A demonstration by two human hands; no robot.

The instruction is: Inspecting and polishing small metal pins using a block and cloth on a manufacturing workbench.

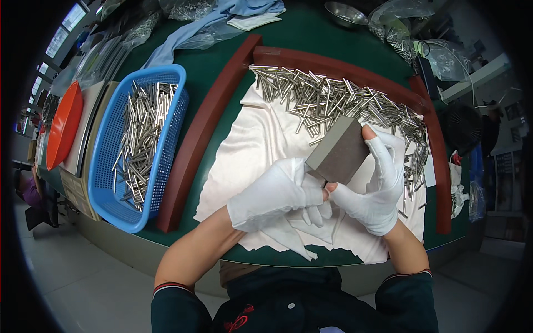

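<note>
1. We looked down from a head camera at a dark green bench (311, 33) where a person wearing white gloves worked.
2. The right hand (378, 186) gripped a grey rectangular block (340, 151), with the bare thumb tip on its upper corner and the fingers wrapped along its right side.
3. The left hand (276, 194) was closed beside the block's lower left edge, its fingers curled and touching the block; we could not tell whether it pinched anything small.
4. The block was held tilted above a white cloth (261, 139) spread on the bench.
5. A large heap of thin steel pins (333, 100) lay across the cloth's far and right sides, just behind the block.
6. A curved dark red frame (202, 125) bordered the cloth on the left, the far side and the right.
7. To the left of the frame stood a blue plastic basket (111, 200) holding more steel pins.
8. Further left, an orange dish (64, 125) stood on its edge.
9. A metal bowl (344, 14) and clear plastic bags (400, 22) sat at the bench's far edge.
</note>
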